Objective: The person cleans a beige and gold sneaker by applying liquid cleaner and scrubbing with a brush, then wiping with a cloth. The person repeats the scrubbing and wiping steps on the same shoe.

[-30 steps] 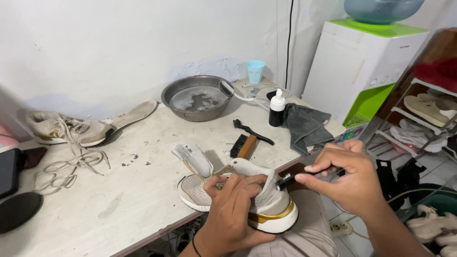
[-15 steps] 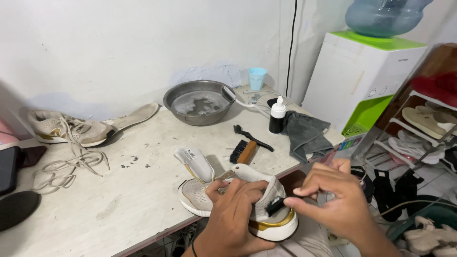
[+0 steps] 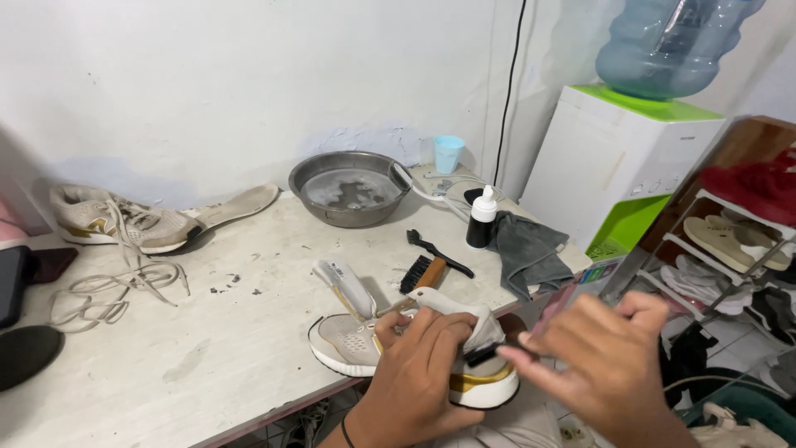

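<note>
Left hand [image 3: 419,365] is closed around the heel and collar of a beige sneaker with a white and gold sole [image 3: 390,348], pinning it at the near edge of the bench [image 3: 207,348]; the toe points to 9 o'clock and the tongue is pulled up. Right hand [image 3: 605,365] pinches a small black brush [image 3: 482,354] between thumb and fingers, bristle end pressed against the sneaker's heel, just at 3 o'clock of the left hand. The right hand is blurred.

At 12 o'clock of the sneaker, close by, lies a wooden-backed brush with black bristles [image 3: 423,272], and touching its far side a thin black detail brush [image 3: 438,251]. Further toward 1 o'clock stands a black bottle with a white pump cap [image 3: 480,219], beside a crumpled grey cloth [image 3: 526,249]. At 12 o'clock, near the wall, sits a metal basin holding soapy water [image 3: 351,187], with a light blue cup [image 3: 448,153] at its 2 o'clock.

Well apart at 10 o'clock: the second sneaker [image 3: 116,222], unlaced, with a loose insole [image 3: 236,205] beside it and a tangle of laces [image 3: 108,290] in front.
</note>
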